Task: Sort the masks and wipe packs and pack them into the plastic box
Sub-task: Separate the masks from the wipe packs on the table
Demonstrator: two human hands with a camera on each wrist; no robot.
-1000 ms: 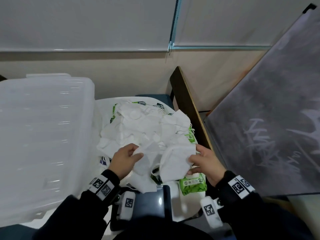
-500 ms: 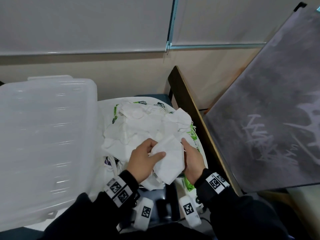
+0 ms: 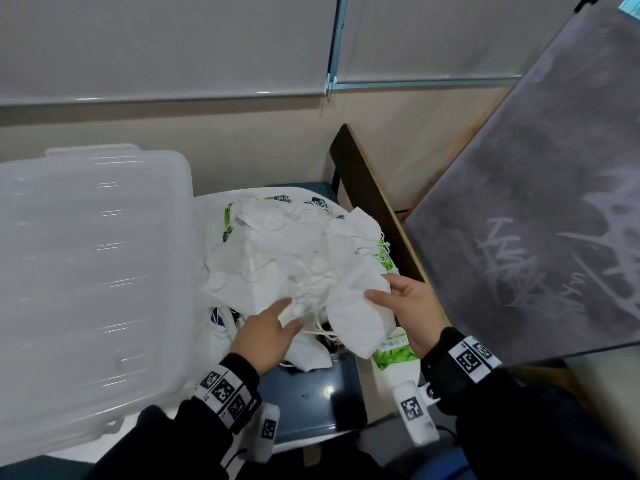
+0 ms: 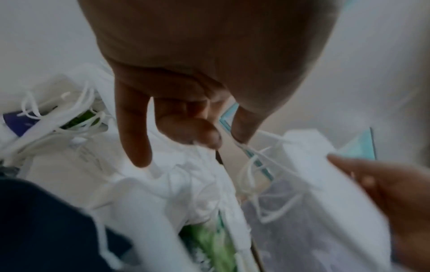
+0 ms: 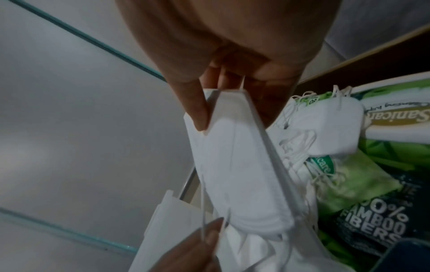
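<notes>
A heap of white masks (image 3: 277, 258) lies right of the clear plastic box (image 3: 86, 271), with green wipe packs (image 3: 393, 355) showing under its edges. My right hand (image 3: 381, 292) grips one folded white mask (image 3: 353, 317) just above the near side of the heap, thumb on its front and fingers behind. The right wrist view shows that mask (image 5: 244, 165) edge-on in the right hand (image 5: 221, 103). My left hand (image 3: 291, 313) is beside it on the left; in the left wrist view its thumb and a finger (image 4: 228, 139) pinch a thin ear loop that runs to the mask (image 4: 325, 174).
A large grey board (image 3: 519, 220) leans at the right behind a dark wooden edge (image 3: 374, 209). A dark blue surface (image 3: 311, 386) lies in front of the heap. A purple pack (image 3: 218, 313) peeks out at the heap's left. The box looks empty.
Half a second ago both hands were close together on the mask. Now they have drawn apart: the right hand carries the mask to the right, the left hand keeps the loop.
</notes>
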